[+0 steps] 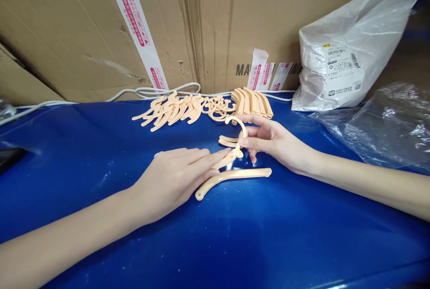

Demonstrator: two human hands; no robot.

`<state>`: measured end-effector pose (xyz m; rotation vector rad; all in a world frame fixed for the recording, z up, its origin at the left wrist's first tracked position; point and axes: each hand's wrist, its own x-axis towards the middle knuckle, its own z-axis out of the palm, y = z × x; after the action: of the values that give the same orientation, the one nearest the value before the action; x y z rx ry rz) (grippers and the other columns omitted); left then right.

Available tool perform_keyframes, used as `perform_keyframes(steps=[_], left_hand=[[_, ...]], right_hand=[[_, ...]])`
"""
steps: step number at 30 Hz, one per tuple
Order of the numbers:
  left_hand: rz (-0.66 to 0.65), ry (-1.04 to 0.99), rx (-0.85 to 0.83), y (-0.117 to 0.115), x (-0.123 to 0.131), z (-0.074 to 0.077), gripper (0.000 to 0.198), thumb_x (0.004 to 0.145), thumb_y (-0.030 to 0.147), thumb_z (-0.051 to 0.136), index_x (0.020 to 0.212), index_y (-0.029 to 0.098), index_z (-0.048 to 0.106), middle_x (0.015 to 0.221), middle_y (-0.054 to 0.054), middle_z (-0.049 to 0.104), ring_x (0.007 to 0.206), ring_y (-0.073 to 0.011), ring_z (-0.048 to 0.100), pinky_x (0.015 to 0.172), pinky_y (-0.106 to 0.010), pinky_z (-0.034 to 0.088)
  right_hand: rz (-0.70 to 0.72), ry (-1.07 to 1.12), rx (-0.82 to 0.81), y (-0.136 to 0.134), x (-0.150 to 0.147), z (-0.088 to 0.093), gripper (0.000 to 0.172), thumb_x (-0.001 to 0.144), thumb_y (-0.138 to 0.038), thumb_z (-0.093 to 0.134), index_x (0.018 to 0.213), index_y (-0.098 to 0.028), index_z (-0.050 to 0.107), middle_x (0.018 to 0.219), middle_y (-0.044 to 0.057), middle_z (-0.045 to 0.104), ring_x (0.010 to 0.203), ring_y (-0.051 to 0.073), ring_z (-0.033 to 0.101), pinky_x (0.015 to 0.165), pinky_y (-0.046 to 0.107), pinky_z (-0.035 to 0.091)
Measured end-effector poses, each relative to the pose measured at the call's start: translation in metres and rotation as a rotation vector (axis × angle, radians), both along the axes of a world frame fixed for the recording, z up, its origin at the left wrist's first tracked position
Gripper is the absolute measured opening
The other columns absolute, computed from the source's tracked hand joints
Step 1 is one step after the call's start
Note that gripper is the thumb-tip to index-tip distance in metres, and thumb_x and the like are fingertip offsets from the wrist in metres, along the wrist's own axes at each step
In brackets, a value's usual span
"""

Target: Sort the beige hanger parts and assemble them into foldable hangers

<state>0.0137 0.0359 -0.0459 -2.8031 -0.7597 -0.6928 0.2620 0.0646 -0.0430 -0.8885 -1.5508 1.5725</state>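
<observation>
My right hand (265,136) pinches a cream plastic hanger hook (242,128) between thumb and fingers, its curve standing upward. The hook's round base meets the end of a hanger arm (225,160), which my left hand (179,174) grips; whether the two are joined I cannot tell. Most of that arm is hidden under my left fingers. In front of both hands a loose curved hanger arm (235,174) lies on the blue table. Behind the hook, more cream arm pieces (226,141) show, partly covered by my right hand.
Along the back of the blue table (268,244) lie a pile of curved pieces (178,109), several hooks (218,107) and stacked hanger arms (250,102). Cardboard (215,33) stands behind, with a white cable (134,92) at its foot. A white bag (322,69) and clear plastic (393,127) occupy the right.
</observation>
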Motion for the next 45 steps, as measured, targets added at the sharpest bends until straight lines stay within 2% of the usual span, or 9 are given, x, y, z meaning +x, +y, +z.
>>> perform_keyframes(steps=[7, 23, 32, 39, 45], left_hand=[[0.014, 0.028, -0.007, -0.0009, 0.0024, 0.0037, 0.035, 0.105, 0.028, 0.037, 0.133, 0.017, 0.055, 0.076, 0.002, 0.065, 0.065, -0.0109, 0.059, 0.057, -0.022, 0.043], [0.039, 0.041, 0.045, -0.0022, 0.0032, 0.0022, 0.036, 0.104, 0.031, 0.038, 0.126, 0.016, 0.062, 0.07, 0.001, 0.063, 0.061, -0.0126, 0.058, 0.054, -0.024, 0.043], [0.047, 0.052, 0.044, -0.0034, 0.0046, 0.0011, 0.034, 0.104, 0.031, 0.038, 0.123, 0.015, 0.062, 0.07, 0.002, 0.063, 0.06, -0.0132, 0.06, 0.053, -0.025, 0.044], [0.039, 0.085, 0.043, -0.0031, 0.0042, -0.0032, 0.037, 0.106, 0.032, 0.03, 0.127, 0.016, 0.056, 0.088, -0.003, 0.074, 0.073, -0.015, 0.07, 0.057, -0.025, 0.049], [0.058, 0.101, 0.041, -0.0051, 0.0047, -0.001, 0.038, 0.106, 0.032, 0.03, 0.123, 0.015, 0.059, 0.085, -0.003, 0.075, 0.07, -0.0165, 0.071, 0.054, -0.026, 0.05]], right_hand=[[-0.005, -0.009, 0.004, 0.0002, -0.0002, -0.0003, 0.055, 0.083, -0.024, 0.073, 0.13, -0.019, 0.045, 0.078, -0.005, 0.063, 0.053, 0.006, 0.056, 0.052, 0.022, 0.05], [-0.027, -0.044, 0.066, -0.0011, -0.0018, 0.0004, 0.052, 0.084, -0.025, 0.072, 0.129, -0.02, 0.046, 0.078, -0.004, 0.063, 0.054, 0.008, 0.056, 0.053, 0.024, 0.051], [-0.039, -0.097, 0.138, -0.0025, -0.0022, 0.0003, 0.059, 0.086, -0.023, 0.069, 0.138, -0.018, 0.044, 0.077, -0.003, 0.063, 0.056, 0.009, 0.055, 0.056, 0.026, 0.051], [-0.048, -0.141, 0.169, -0.0034, -0.0013, 0.0016, 0.062, 0.087, -0.025, 0.066, 0.144, -0.02, 0.043, 0.082, -0.001, 0.063, 0.059, 0.01, 0.053, 0.056, 0.028, 0.05], [-0.059, -0.148, 0.16, -0.0031, -0.0016, 0.0022, 0.062, 0.087, -0.018, 0.065, 0.145, -0.016, 0.042, 0.081, -0.001, 0.064, 0.057, 0.009, 0.053, 0.053, 0.025, 0.047]])
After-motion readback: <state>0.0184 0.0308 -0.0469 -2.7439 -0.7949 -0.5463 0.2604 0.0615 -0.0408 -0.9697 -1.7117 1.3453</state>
